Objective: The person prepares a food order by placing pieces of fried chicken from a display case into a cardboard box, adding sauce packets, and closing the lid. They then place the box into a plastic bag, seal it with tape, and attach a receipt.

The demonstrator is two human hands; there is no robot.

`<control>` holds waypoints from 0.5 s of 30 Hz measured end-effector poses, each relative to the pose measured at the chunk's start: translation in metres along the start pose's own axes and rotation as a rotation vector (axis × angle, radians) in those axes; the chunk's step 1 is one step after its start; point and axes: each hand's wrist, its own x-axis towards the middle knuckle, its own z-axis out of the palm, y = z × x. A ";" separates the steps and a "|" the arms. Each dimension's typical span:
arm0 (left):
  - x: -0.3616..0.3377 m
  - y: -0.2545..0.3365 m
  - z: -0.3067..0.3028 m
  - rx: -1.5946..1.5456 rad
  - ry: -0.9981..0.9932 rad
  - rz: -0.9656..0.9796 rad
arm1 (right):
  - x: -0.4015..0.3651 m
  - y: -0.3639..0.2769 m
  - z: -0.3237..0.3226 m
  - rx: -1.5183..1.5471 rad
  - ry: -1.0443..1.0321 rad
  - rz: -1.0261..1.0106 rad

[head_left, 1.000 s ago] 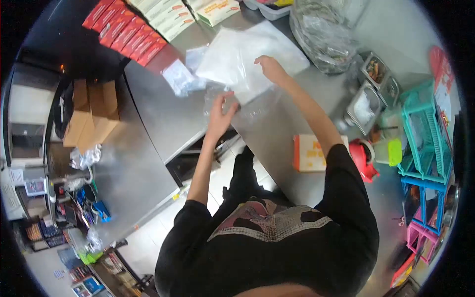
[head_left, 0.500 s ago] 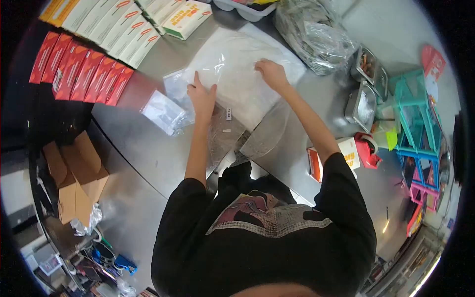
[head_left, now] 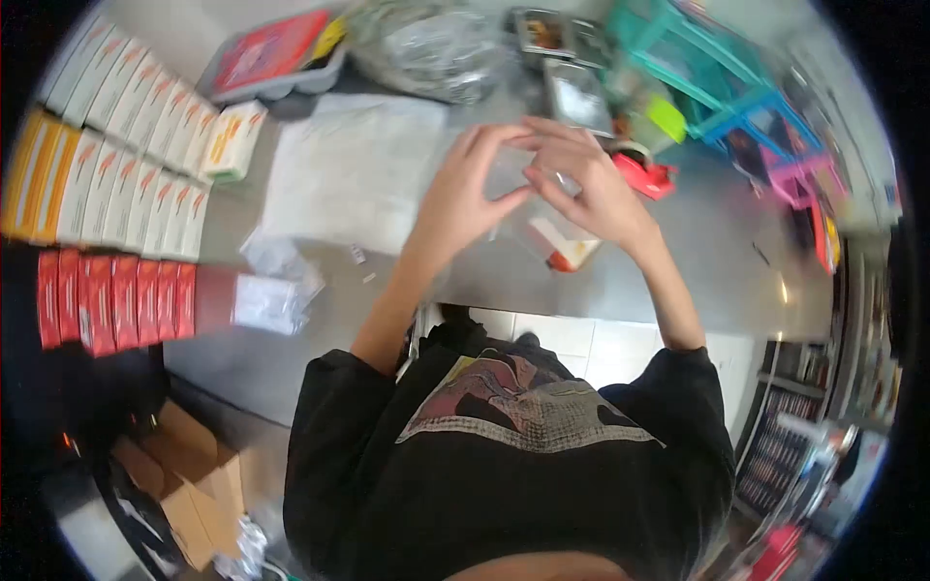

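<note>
My left hand (head_left: 467, 189) and my right hand (head_left: 593, 186) are raised over the steel table with curled fingers, their tips meeting. Between them hangs a clear plastic bag (head_left: 508, 176), thin and blurred, pinched by both hands; its exact outline is hard to make out. Below it, partly seen through the film, lies a white and orange box (head_left: 572, 244). To the left of my left hand a white stack of flat sheets or bags (head_left: 349, 174) rests on the table. Small clear packets (head_left: 271, 302) lie beyond its lower left corner.
White boxes (head_left: 131, 107) and red boxes (head_left: 116, 300) stand in rows at the left. Along the back are a grey tray (head_left: 276, 87), a bundled plastic bag (head_left: 431, 53) and metal containers (head_left: 578, 97). A red tape dispenser (head_left: 644, 176) and teal shelves (head_left: 693, 58) stand right.
Both hands have lifted off the white stack and moved right, coming together with the clear plastic bag between them. The view has turned to the right.
</note>
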 end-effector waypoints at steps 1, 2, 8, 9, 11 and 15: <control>0.009 0.016 0.024 -0.143 -0.126 -0.061 | -0.049 -0.001 -0.024 -0.050 0.044 0.056; 0.009 0.025 0.033 -0.249 -0.231 -0.163 | -0.077 -0.007 -0.036 -0.095 0.073 0.119; -0.013 0.086 0.120 -0.508 -0.369 -0.497 | -0.241 -0.055 -0.067 -0.367 0.201 0.440; -0.017 0.082 0.138 -0.504 -0.383 -0.440 | -0.267 -0.069 -0.073 -0.415 0.206 0.526; -0.024 0.060 0.168 -0.574 -0.613 -0.559 | -0.327 -0.090 -0.075 -0.502 0.309 0.676; -0.055 0.073 0.233 -0.641 -0.797 -0.727 | -0.446 -0.149 -0.073 -0.688 0.459 1.165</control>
